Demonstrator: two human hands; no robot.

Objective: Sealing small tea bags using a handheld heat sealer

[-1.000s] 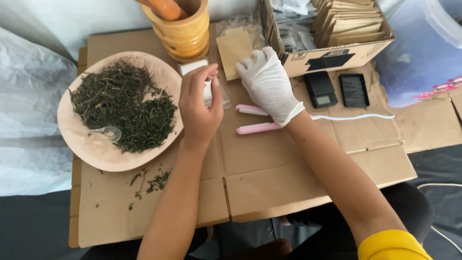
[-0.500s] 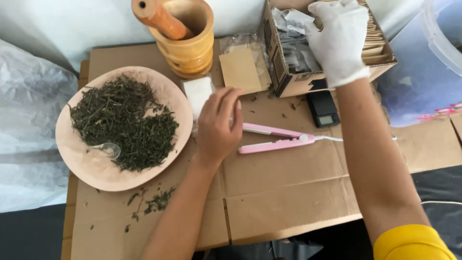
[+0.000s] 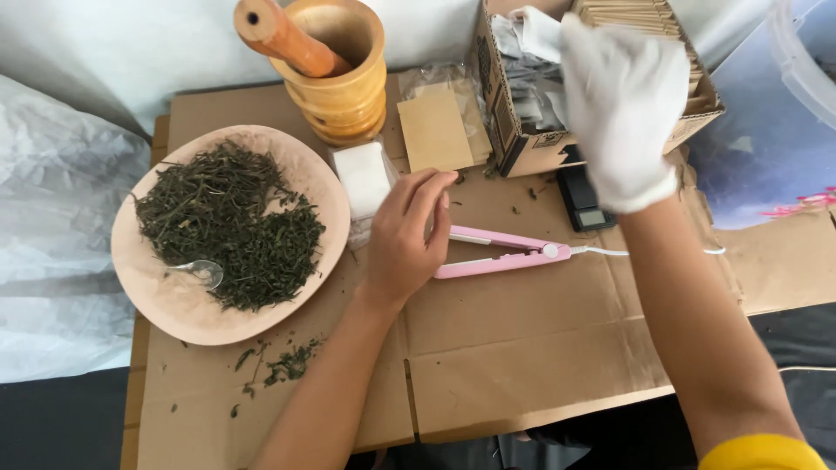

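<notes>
My bare left hand (image 3: 405, 239) lies palm-down on the cardboard sheet (image 3: 522, 365), fingers stretched out and holding nothing. Its fingertips sit beside a stack of white sachets (image 3: 361, 178), and its edge covers the end of a pink heat sealer (image 3: 509, 252). My gloved right hand (image 3: 623, 104) hangs over an open cardboard box (image 3: 522, 148) of packets, fingers curled downward. What those fingers hold is hidden. A wooden plate (image 3: 165, 305) at the left carries dried green leaves (image 3: 235, 218) and a small spoon (image 3: 200, 271).
A wooden mortar (image 3: 344, 87) with a pestle (image 3: 283, 39) stands at the back. A brown pouch (image 3: 433, 130) lies beside it, and a small black scale (image 3: 583, 198) sits under the box's front. Crumpled white sheeting (image 3: 52, 261) lies left, blue plastic (image 3: 766, 139) right. Leaf crumbs (image 3: 283, 364) lie near the front.
My right hand rose from the sealer to the box at the back right. My left hand came off the white sachets and settled flat by the sealer. The camera moved closer.
</notes>
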